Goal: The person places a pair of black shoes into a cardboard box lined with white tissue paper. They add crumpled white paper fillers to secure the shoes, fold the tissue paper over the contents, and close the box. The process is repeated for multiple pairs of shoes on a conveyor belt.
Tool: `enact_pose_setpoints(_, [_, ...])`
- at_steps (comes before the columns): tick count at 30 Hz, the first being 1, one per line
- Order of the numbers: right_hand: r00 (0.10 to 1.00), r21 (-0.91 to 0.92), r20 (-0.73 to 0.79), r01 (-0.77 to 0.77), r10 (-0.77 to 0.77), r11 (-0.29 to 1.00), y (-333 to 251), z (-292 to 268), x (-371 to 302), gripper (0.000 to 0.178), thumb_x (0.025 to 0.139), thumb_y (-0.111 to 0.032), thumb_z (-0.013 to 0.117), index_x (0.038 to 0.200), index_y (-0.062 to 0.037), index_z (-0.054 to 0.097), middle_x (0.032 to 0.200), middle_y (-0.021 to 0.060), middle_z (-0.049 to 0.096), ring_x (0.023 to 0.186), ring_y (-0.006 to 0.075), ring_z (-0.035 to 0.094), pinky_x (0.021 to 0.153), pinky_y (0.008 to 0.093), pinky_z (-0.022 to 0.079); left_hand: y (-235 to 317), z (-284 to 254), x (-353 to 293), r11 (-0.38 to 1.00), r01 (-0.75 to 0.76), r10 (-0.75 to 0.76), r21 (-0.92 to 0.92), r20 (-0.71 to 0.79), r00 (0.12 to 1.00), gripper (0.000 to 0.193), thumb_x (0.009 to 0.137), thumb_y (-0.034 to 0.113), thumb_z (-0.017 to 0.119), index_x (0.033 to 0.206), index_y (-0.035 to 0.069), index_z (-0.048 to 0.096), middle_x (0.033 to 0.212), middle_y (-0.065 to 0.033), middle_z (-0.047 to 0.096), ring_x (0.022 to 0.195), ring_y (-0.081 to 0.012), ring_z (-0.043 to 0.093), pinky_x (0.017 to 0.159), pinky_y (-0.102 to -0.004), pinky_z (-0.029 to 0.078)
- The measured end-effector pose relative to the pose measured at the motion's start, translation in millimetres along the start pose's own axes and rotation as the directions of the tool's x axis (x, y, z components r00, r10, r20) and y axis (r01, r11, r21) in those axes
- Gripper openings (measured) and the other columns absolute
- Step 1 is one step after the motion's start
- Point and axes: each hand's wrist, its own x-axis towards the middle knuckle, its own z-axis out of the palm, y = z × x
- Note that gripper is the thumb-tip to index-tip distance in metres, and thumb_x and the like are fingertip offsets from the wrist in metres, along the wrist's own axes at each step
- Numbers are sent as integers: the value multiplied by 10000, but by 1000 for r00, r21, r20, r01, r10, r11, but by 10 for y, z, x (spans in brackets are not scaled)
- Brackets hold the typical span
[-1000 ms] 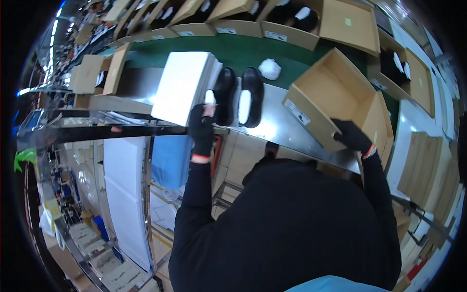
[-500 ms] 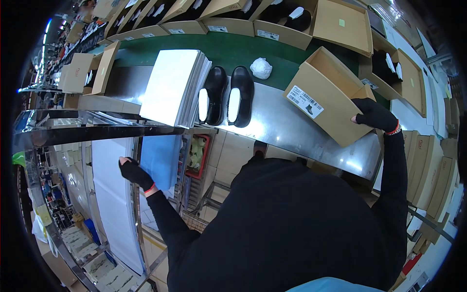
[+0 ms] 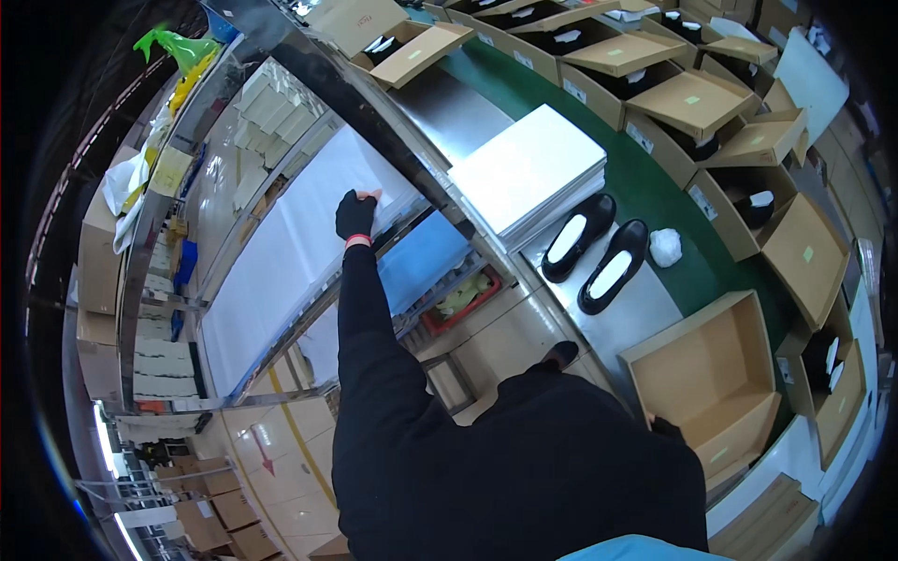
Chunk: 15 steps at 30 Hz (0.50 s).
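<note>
Watching from afar through the head camera, I get the dark jacket (image 3: 514, 467) first, filling the bottom of the view. Past its shoulder is the right hand (image 3: 666, 428), mostly covered by the sleeve; the fingertips that show lap over the near wall of an open cardboard box (image 3: 706, 369), so I read it as grasping that wall, a thin edge that suits one hand. The box sits over the end of the metal table (image 3: 645, 323), its mouth turned up toward me and its lid (image 3: 739, 444) folded back, which leaves the bare bottom in plain sight.

The left arm stretches the other way. The left hand (image 3: 355, 215), in a fingerless black glove, is loosely curled at the white sheet (image 3: 299, 252) on the side rack; from this angle I cannot tell whether it pinches the material or merely touches it. A folded blue cloth (image 3: 421, 262) lies next to that, nearer the table.

Beyond the box, black shoes (image 3: 632, 245) stand side by side, openings up, probably so their white stuffing is easy to get at. A paper stack (image 3: 538, 173) is squared up just beside them, and a white wad (image 3: 666, 247) rests on their other side.

Farther out, past the green belt (image 3: 706, 271), a row of boxes (image 3: 645, 140) stands with lids thrown back, presumably so their contents can be seen.
</note>
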Motion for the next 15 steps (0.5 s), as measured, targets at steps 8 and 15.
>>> enact_pose_setpoints(8, [987,-66,161,0,11,998,68,-26,121,535,763,-262,770,1197,-15,577,1017,88,652,896,195,640,746,326,539,-916,6,371,992,-19,-26,-121,-360,932,369,925,339,488,798,28,640,832,-180,677,844,-371,647,717,-472,496])
enact_pose_setpoints(15, [972,-88,233,2,19,996,78,-178,256,462,813,-291,726,1164,-18,598,1044,92,646,892,190,641,734,327,545,-1592,-344,-123,805,-85,-42,-588,-198,979,441,890,150,598,1286,-27,521,1108,-154,640,990,-304,629,900,-350,481])
